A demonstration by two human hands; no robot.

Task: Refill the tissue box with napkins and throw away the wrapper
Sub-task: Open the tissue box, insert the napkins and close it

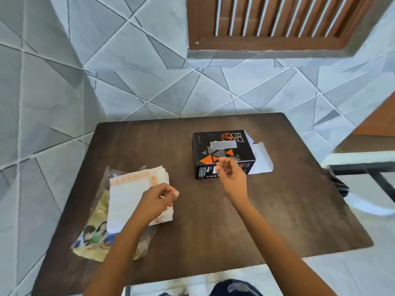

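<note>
A black tissue box (222, 149) with orange triangles lies on the dark wooden table (277, 210), its right end flap (259, 155) open and white inside. A stack of white napkins (130, 195) with an orange border rests on a crumpled printed plastic wrapper (94, 236) at the table's left. My left hand (158, 199) hovers over the right edge of the napkin stack, fingers curled, nothing held. My right hand (229, 174) hangs in front of the box's near side, fingers loosely curled and holding nothing.
A tiled wall rises behind the table, with a brown slatted window (277, 20) at the upper right. A white chair (361, 161) with dark legs stands off the table's right edge. My knees (235, 288) show below the near edge.
</note>
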